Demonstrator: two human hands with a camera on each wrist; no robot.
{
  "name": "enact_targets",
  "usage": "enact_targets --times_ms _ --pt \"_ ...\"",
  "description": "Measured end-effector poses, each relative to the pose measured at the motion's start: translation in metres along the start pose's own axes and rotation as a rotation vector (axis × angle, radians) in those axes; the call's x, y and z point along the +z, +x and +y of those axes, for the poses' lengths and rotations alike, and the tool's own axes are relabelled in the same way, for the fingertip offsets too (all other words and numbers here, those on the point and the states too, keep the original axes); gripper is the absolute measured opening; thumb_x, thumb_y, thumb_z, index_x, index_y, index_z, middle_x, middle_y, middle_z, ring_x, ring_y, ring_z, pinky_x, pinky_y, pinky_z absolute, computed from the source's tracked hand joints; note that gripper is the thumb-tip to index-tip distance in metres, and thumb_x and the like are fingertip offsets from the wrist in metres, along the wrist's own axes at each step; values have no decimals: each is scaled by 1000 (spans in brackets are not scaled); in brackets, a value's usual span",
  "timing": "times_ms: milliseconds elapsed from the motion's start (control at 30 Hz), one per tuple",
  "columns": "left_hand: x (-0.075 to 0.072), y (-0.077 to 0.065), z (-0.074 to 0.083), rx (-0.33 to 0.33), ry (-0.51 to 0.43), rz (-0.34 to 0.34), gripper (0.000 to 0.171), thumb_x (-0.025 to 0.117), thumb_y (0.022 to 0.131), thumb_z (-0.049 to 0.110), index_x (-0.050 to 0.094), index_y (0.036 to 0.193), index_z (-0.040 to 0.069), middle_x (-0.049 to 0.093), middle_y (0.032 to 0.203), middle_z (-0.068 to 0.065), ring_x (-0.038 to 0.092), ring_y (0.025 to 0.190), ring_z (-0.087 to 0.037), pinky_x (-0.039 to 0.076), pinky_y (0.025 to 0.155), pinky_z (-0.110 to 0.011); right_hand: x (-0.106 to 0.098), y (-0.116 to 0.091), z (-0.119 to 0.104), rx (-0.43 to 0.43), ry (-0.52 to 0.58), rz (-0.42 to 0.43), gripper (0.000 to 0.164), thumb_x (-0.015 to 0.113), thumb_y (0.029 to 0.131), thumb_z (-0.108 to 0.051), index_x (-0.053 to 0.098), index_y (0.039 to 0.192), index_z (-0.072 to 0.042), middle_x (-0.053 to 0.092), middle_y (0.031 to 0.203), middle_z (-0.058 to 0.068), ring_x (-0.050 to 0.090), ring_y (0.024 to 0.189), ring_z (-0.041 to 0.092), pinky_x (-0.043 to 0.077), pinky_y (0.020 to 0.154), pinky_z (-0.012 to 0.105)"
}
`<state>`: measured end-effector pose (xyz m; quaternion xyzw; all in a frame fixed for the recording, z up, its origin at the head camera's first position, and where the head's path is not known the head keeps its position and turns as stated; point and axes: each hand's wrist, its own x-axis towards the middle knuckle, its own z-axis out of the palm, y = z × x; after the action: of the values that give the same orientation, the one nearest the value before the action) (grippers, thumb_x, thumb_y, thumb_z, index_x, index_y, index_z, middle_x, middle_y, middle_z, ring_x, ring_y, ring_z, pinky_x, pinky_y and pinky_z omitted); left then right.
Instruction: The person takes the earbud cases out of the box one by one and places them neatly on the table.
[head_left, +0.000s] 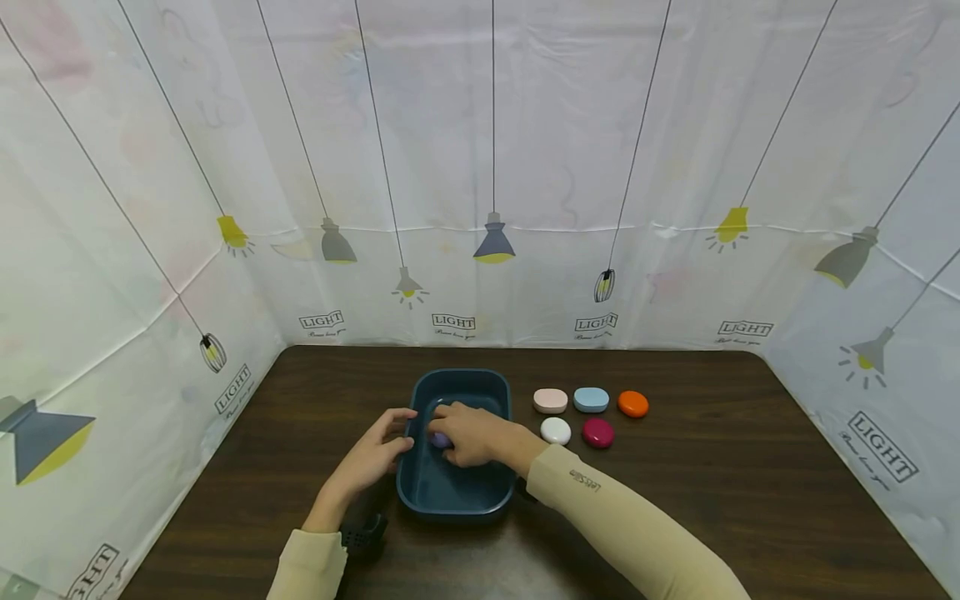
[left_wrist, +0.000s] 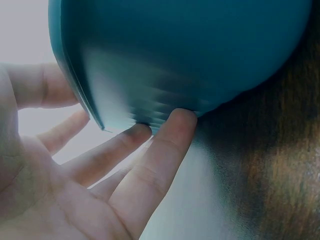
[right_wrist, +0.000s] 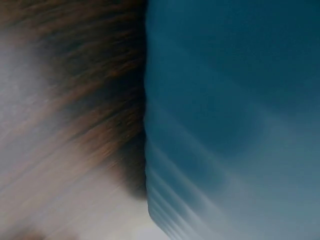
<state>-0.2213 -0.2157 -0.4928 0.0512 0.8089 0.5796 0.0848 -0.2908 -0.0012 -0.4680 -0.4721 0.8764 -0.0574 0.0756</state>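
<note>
A dark blue rectangular tub [head_left: 456, 500] with rounded corners stands on the table. My right hand [head_left: 474, 435] reaches down into it and pinches a small purple rounded piece, soap-like [head_left: 441, 440], mostly hidden by the fingers. At the tub's left side is my left hand [head_left: 367, 458], its thumb and fingertips at the rim. The left wrist view shows those fingers [left_wrist: 167, 145] fairly straight and spread, some tips against the outer wall of the tub [left_wrist: 165, 65]. In the right wrist view the tub's wall [right_wrist: 225, 100] fills the right half, and the hand itself is out of sight.
Right of the tub lie a pink oval piece [head_left: 551, 401], a light blue one [head_left: 591, 400], an orange one [head_left: 633, 404], a white round one [head_left: 556, 431] and a dark red round one [head_left: 598, 433]. A lamp-printed curtain [head_left: 525, 125] encloses the dark wooden table [head_left: 712, 467].
</note>
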Motion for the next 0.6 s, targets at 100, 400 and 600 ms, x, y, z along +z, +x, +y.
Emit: enact_targets --times_ms 100,400,600 --pt "1 0 1 -4 -1 10 43 53 104 13 47 147 14 47 147 -19 58 121 -35 56 88 -51 1 -3 0 -2 -15 5 30 73 93 -23 67 122 -21 55 118 -3 53 103 15 55 81 34" --pt "1 0 1 -9 12 16 43 52 104 13 47 147 14 46 147 -20 58 120 -35 56 88 -52 -2 -12 -3 25 -15 -24 29 74 93 -22 68 121 -21 55 115 -3 52 101 13 55 83 33" --pt "1 0 2 -12 7 15 43 53 104 13 46 147 14 47 147 -20 59 118 -35 56 88 -51 -3 -18 -5 35 -15 -23 29 75 91 -24 67 118 -22 53 115 -3 51 100 13 54 78 30"
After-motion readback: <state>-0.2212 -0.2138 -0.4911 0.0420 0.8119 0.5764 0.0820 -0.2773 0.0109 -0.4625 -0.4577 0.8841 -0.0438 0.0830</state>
